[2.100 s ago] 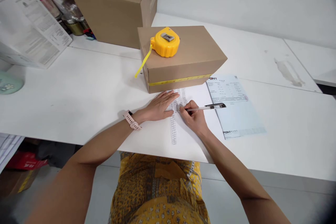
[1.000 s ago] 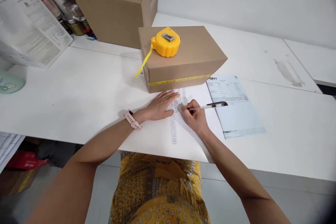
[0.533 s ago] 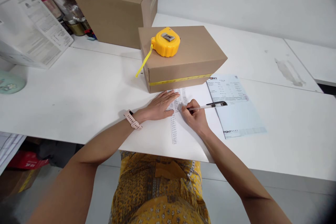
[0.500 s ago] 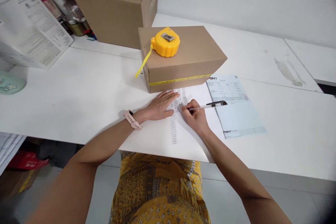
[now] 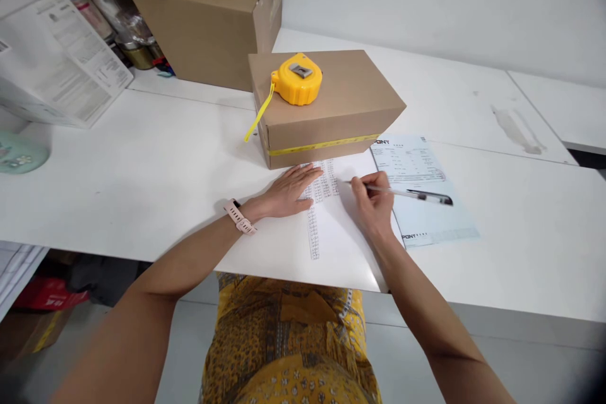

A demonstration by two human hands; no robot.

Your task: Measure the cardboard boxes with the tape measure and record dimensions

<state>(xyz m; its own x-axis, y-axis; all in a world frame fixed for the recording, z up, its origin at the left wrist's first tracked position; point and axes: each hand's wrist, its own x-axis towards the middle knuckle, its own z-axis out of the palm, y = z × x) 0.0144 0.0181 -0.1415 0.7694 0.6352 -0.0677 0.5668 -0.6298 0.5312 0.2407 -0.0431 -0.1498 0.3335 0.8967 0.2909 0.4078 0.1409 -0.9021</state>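
On a white desk [image 5: 118, 183], right fingers [image 5: 379, 180] pinched around a pen [image 5: 402, 192], left fingers [image 5: 305, 173] outstretched on paper [image 5: 341, 227]

Mustard-yellow patterned garment [image 5: 288, 334], greyish-brown patches in its print, small pale flowers [image 5: 285, 384] on its nearest part, dense speckles higher up, a short white-dotted strip [image 5: 346, 308] at one side, pale pink slotted wristband [image 5: 242, 221] with a dark piece [image 5: 235, 203] on the left wrist, bare forearms [image 5: 199, 259]

White paper [image 5: 338, 233] with dark columns under the left hand [image 5: 285, 194]; clear, black-ended pen [image 5: 401, 192] in the right hand [image 5: 377, 205]. Beyond both, yellow tape measure [image 5: 299, 82] on a brown box [image 5: 350, 91] with yellow strip [image 5: 326, 144]. Rightward, pale-blue form [image 5: 438, 219]. Below them, mustard floral clothing [image 5: 288, 341].
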